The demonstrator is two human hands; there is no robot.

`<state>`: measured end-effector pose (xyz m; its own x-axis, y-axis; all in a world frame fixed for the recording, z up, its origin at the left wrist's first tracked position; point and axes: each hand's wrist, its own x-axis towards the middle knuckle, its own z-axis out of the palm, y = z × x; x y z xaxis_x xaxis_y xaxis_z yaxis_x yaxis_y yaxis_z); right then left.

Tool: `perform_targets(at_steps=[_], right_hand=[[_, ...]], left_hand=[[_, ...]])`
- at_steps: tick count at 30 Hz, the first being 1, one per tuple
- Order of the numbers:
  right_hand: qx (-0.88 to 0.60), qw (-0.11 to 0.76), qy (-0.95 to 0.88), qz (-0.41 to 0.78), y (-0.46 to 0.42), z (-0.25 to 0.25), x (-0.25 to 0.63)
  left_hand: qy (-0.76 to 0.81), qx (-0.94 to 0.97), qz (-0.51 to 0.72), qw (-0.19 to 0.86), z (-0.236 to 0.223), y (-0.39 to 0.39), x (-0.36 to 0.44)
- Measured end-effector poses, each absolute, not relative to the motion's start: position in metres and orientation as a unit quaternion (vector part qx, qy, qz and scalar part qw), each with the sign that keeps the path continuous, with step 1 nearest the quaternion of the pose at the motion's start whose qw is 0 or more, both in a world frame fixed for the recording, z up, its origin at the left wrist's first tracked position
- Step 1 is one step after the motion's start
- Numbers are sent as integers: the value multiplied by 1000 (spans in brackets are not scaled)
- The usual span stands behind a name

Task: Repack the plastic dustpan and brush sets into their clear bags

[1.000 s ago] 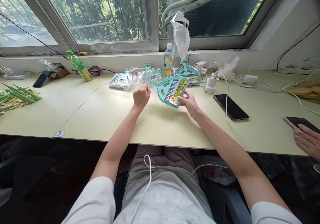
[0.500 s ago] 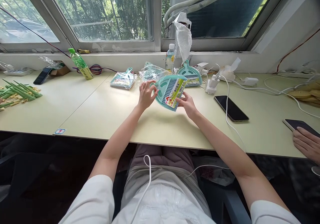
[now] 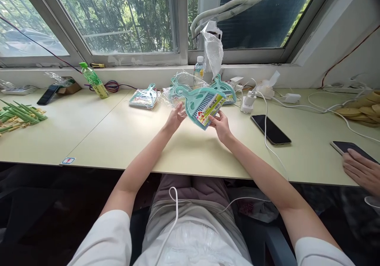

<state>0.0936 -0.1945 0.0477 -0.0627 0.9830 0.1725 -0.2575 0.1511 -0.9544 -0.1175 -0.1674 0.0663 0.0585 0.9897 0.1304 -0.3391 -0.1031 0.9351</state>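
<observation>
A mint-green mini dustpan and brush set [image 3: 202, 105] with a yellow-green label is held tilted above the table. My right hand [image 3: 220, 125] grips its lower right edge, thumb on the label side. My left hand [image 3: 175, 118] is just left of the pan, its fingers up against a clear plastic bag [image 3: 166, 96]; the fingertips are partly hidden by the film. Behind the held set, a similar green dustpan [image 3: 175, 88] shows through that bag. Another green dustpan set [image 3: 223, 84] is behind to the right, and a wrapped set [image 3: 144, 97] lies to the left.
A black phone [image 3: 270, 129] and white chargers with cables [image 3: 247, 101] lie to the right. Another person's hand [image 3: 362, 169] rests on a second phone at far right. A green bottle [image 3: 94, 80] leans by the window; green stalks [image 3: 22, 113] lie far left.
My left hand has left the dustpan's handle area and dropped slightly to the bag beside it. The handle now shows, while my right hand keeps its hold.
</observation>
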Motion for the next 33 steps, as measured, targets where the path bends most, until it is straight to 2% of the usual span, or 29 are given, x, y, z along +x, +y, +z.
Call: perform_targets(at_steps=[6, 11, 13, 20, 22, 25, 28, 33], right_hand=[[-360, 584, -485, 543, -195, 46, 90], [-353, 607, -478, 528, -191, 42, 92], [-352, 617, -471, 523, -188, 38, 92], [-358, 643, -441, 513, -185, 31, 89], [-359, 643, -444, 510, -185, 31, 88], [-359, 640, -456, 504, -186, 30, 87], [-364, 639, -462, 495, -183, 29, 87], [-374, 619, -487, 488, -178, 22, 86]], left_hand=[[312, 492, 485, 653, 49, -182, -91], [271, 555, 410, 671, 37, -186, -82], [254, 549, 425, 674, 36, -186, -79], [284, 417, 602, 619, 46, -194, -65], [362, 419, 629, 546, 49, -202, -58], [513, 459, 666, 286, 56, -214, -54], [563, 578, 586, 74, 72, -218, -59], [560, 749, 354, 6, 94, -208, -58]])
